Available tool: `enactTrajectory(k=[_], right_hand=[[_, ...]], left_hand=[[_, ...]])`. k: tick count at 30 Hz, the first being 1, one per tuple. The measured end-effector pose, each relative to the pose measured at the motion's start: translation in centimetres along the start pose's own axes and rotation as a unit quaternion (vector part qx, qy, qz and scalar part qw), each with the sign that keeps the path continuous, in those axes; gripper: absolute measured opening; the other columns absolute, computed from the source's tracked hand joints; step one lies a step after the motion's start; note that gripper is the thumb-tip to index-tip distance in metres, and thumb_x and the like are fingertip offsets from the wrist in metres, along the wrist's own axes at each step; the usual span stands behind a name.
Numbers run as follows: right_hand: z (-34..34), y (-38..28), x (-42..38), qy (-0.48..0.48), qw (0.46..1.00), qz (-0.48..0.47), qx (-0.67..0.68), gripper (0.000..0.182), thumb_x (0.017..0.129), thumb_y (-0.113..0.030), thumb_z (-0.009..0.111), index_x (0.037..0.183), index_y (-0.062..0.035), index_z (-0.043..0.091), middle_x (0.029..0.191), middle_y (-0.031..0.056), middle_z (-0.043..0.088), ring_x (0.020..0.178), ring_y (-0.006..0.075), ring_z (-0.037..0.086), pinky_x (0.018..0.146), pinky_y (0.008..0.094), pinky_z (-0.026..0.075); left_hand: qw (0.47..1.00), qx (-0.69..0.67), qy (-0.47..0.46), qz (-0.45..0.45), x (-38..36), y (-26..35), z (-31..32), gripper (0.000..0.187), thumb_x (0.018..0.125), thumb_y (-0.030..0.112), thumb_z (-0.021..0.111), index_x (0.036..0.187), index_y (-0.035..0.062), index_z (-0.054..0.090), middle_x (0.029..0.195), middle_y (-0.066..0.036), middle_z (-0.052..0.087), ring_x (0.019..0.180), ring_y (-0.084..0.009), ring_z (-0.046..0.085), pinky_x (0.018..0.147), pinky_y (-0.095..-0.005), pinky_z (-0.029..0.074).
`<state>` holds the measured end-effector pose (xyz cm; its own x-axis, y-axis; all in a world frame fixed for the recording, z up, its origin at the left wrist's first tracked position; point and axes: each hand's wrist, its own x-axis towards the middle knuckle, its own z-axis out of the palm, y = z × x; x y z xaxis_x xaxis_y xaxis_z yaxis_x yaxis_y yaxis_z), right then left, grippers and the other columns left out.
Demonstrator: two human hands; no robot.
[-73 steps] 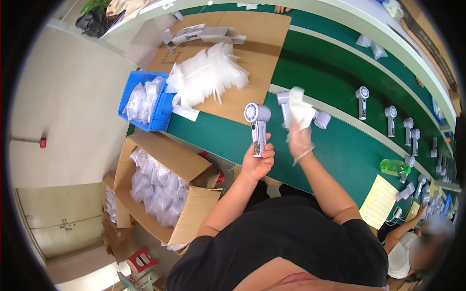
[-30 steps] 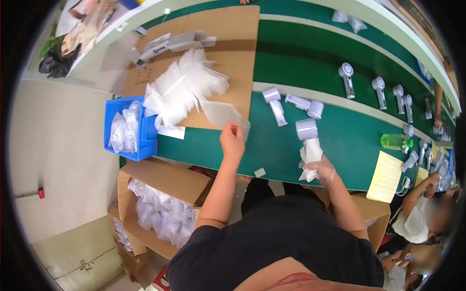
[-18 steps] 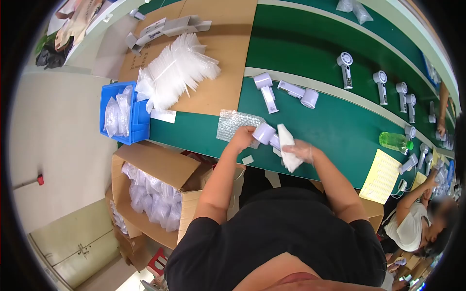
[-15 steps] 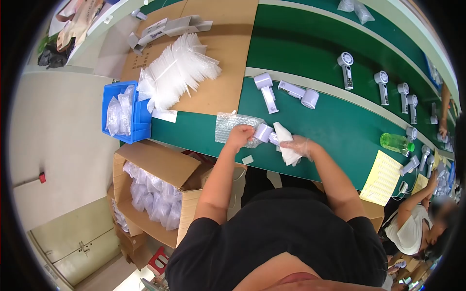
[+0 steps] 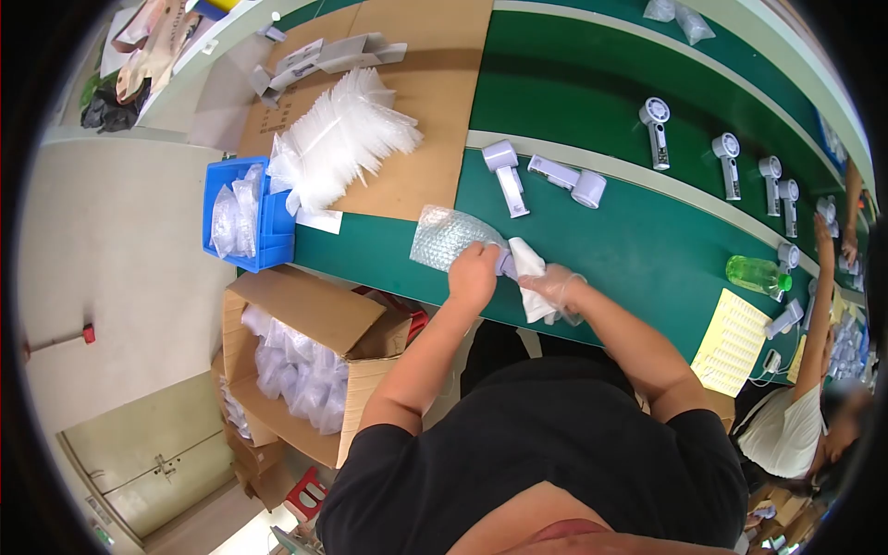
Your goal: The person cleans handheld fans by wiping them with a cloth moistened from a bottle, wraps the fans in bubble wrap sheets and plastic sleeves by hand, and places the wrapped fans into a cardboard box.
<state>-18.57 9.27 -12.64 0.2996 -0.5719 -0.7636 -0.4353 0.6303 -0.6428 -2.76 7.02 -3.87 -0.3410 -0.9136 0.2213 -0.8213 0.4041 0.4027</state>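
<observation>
Lilac fan [image 5: 506, 265] between both hands [image 5: 473, 276]

On my right, a green bottle [image 5: 757, 275] lies on its side on the green surface [image 5: 638, 240], with a yellow printed sheet [image 5: 734, 342] nearer to me by the edge. Beyond that sheet, at the far right, I see a co-worker in a white shirt [image 5: 782, 435], one arm stretched out. At far left I have a flat cardboard sheet [image 5: 435, 102] carrying an unfolded pale carton [image 5: 356, 53]. Further left, a black plastic bag [image 5: 109, 114] sits up by the wall. Near left, I make out a red stool [image 5: 306, 495] and pale double doors [image 5: 153, 453].
</observation>
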Motion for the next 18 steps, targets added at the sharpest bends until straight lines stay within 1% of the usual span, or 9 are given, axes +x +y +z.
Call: enactTrajectory(k=[2,5,7,8,10,12,15,16,18], right_hand=[[2.2,-1.2,-1.0,0.034,0.995,0.013,0.096,0.043,0.075,-0.035,0.059,0.091,0.0037,0.055,0.075,0.0109,0.059,0.060,0.0208,0.058,0.048,0.0372,0.045],[4.8,-3.3,-1.6,-0.001,0.973,0.064,0.224,0.045,0.077,-0.040,0.054,0.092,0.0023,0.055,0.074,0.0093,0.058,0.059,0.0192,0.056,0.051,0.0346,0.044],[4.7,-6.4,-5.3,0.043,0.981,0.011,0.188,0.043,0.077,-0.037,0.054,0.094,0.0024,0.054,0.075,0.0097,0.058,0.064,0.0193,0.056,0.058,0.0325,0.044],[5.0,-3.8,-2.8,0.098,0.992,-0.077,0.014,0.041,0.076,-0.032,0.053,0.097,0.0026,0.053,0.077,0.0101,0.058,0.068,0.0193,0.056,0.063,0.0311,0.044],[4.6,-4.3,-3.5,0.174,0.980,-0.074,-0.062,0.039,0.075,-0.028,0.054,0.099,0.0023,0.051,0.080,0.0108,0.058,0.071,0.0206,0.057,0.065,0.0316,0.044],[4.5,-2.8,-2.6,0.056,0.970,-0.056,0.231,0.037,0.078,-0.035,0.050,0.094,-0.0023,0.054,0.080,0.0111,0.060,0.068,0.0226,0.058,0.059,0.0385,0.045],[4.6,-1.4,-1.0,0.034,0.933,-0.072,0.352,0.036,0.080,-0.041,0.046,0.089,-0.0078,0.055,0.073,0.0094,0.059,0.061,0.0219,0.058,0.049,0.0392,0.045],[4.2,-1.3,-1.5,0.006,0.939,-0.009,0.343,0.036,0.082,-0.038,0.046,0.100,-0.0076,0.051,0.085,0.0081,0.056,0.072,0.0189,0.054,0.062,0.0334,0.043],[5.4,-2.3,-1.1,0.091,0.941,0.001,0.326,0.035,0.080,-0.040,0.046,0.091,-0.0072,0.053,0.074,0.0074,0.057,0.061,0.0202,0.055,0.049,0.0333,0.043]], left_hand=[[0.993,0.062,-0.041,-0.087,-0.3,-0.3,-0.7,0.008,0.066,0.009,0.050,0.073,0.0058,0.050,0.066,-0.011,0.049,0.065,-0.0299,0.053,0.054,-0.0377,0.045],[0.991,0.049,-0.113,0.041,-0.9,-0.5,-0.4,0.008,0.068,0.009,0.048,0.075,0.0062,0.050,0.070,-0.012,0.051,0.066,-0.0297,0.054,0.054,-0.0377,0.045],[0.992,0.034,-0.117,0.034,-0.3,-0.9,-1.4,0.008,0.068,0.009,0.048,0.075,0.0064,0.050,0.070,-0.012,0.051,0.066,-0.0298,0.054,0.055,-0.0375,0.045],[0.992,0.020,-0.125,0.018,0.1,-1.1,-1.9,0.008,0.068,0.009,0.048,0.075,0.0066,0.051,0.071,-0.012,0.051,0.066,-0.0298,0.054,0.055,-0.0373,0.045],[0.999,0.010,-0.047,0.012,0.8,-1.5,-3.0,0.009,0.067,0.009,0.048,0.074,0.0075,0.053,0.070,-0.011,0.051,0.065,-0.0299,0.053,0.055,-0.0377,0.044],[0.996,-0.024,-0.056,0.064,0.8,-2.3,-3.6,0.010,0.067,0.008,0.047,0.075,0.0085,0.053,0.069,-0.011,0.049,0.064,-0.0300,0.052,0.054,-0.0388,0.043],[0.985,-0.081,-0.041,0.149,-0.5,-3.2,-3.4,0.009,0.066,0.007,0.048,0.073,0.0088,0.052,0.067,-0.011,0.047,0.064,-0.0297,0.051,0.053,-0.0392,0.042],[0.984,-0.077,-0.088,0.131,-0.4,-3.6,-3.6,0.009,0.066,0.006,0.049,0.074,0.0084,0.052,0.068,-0.012,0.048,0.064,-0.0312,0.051,0.053,-0.0399,0.042],[0.987,-0.094,-0.070,0.108,0.9,-4.3,-4.4,0.008,0.067,0.006,0.049,0.074,0.0082,0.052,0.069,-0.012,0.049,0.064,-0.0319,0.051,0.054,-0.0404,0.041]])
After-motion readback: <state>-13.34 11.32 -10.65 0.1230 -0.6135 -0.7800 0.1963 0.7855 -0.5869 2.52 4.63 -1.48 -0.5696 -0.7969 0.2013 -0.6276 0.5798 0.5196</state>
